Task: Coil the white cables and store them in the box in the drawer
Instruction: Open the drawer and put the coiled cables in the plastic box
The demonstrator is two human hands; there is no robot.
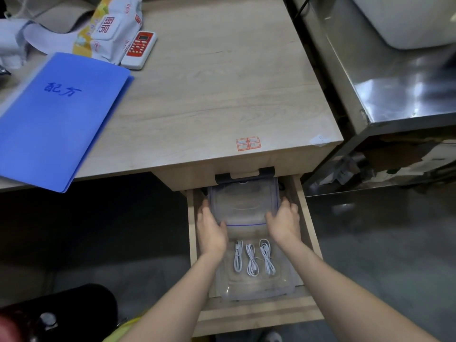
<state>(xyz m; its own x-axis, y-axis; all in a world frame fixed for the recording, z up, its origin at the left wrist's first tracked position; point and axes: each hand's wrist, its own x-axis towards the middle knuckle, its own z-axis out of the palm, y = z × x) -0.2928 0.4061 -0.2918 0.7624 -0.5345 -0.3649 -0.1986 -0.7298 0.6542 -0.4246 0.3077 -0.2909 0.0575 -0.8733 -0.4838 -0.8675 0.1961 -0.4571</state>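
Fingers of both hands, left hand and right hand, grip the side edges of a clear lid above the open drawer. Three coiled white cables lie side by side in the transparent box inside it. Wooden desk above: blue folder, red-and-white calculator, wipes packet.

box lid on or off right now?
Partly on. The clear lid covers only the far part of the box; three coiled white cables lie uncovered at the near end. Left hand and right hand hold the lid's sides.
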